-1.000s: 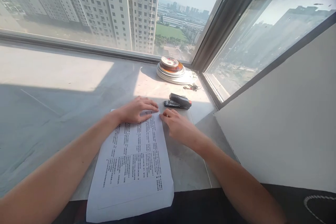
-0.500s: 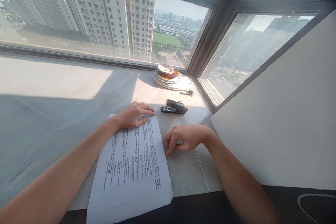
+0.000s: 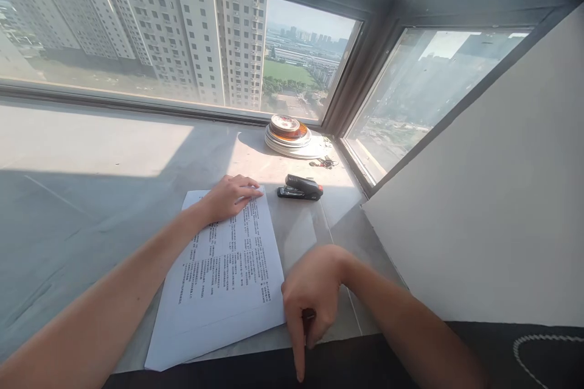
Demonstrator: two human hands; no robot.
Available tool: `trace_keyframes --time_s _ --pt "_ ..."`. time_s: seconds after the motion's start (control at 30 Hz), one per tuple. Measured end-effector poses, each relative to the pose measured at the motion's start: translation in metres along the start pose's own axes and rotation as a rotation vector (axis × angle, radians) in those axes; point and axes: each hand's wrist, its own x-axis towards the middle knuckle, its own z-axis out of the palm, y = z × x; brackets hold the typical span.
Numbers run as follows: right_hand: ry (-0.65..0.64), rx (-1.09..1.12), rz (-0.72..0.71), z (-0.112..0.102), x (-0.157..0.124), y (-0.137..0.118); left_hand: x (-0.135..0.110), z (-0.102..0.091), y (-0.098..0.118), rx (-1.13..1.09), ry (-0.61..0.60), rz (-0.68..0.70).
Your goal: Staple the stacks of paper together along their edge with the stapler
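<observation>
A thin stack of white printed paper sheets [image 3: 223, 267] lies flat on the pale grey stone window ledge [image 3: 91, 194], its near edge close to the ledge's front rim and its far edge toward the glass. The left hand [image 3: 230, 194] rests palm down on the far right corner of the sheets, fingers spread flat and pressing, closed around nothing. The right hand [image 3: 310, 298] sits at the near right corner of the sheets, just beside the edge, loosely curled with the index finger pointing down past the ledge's front; whether it pinches the paper edge cannot be told, and it appears to hold nothing.

Just beyond the paper, apart from both hands, a black desk stapler with a red tip [image 3: 300, 188] lies untouched on the ledge. No staple shows on the sheets at this size, so the pages seem only squared up and held in place, with any fastening not yet done.

Farther back, in the window corner, stands a stack of white and patterned round plates [image 3: 289, 135], with a small dark bunch of keys [image 3: 325, 162] near it. Tall apartment blocks fill the window behind.
</observation>
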Motion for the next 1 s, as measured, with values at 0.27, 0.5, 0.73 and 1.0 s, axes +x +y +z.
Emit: trace_keyframes --time_s 0.27,0.5,0.73,1.0 --pt "0.61 -0.17 -0.28 -0.008 -0.018 0.017 0.001 0.003 -0.007 -0.006 0.023 0.001" --pt "2.139 -0.721 0.357 -0.024 -0.067 0.048 0.001 -0.001 0.006 -0.096 -0.085 -0.001" --pt "1.853 -0.566 0.557 -0.035 -0.085 0.088 0.005 -0.001 0.027 -0.078 -0.13 0.001" --pt "2.207 -0.323 0.166 -0.037 -0.06 0.069 0.004 0.007 0.031 -0.022 -0.014 -0.153"
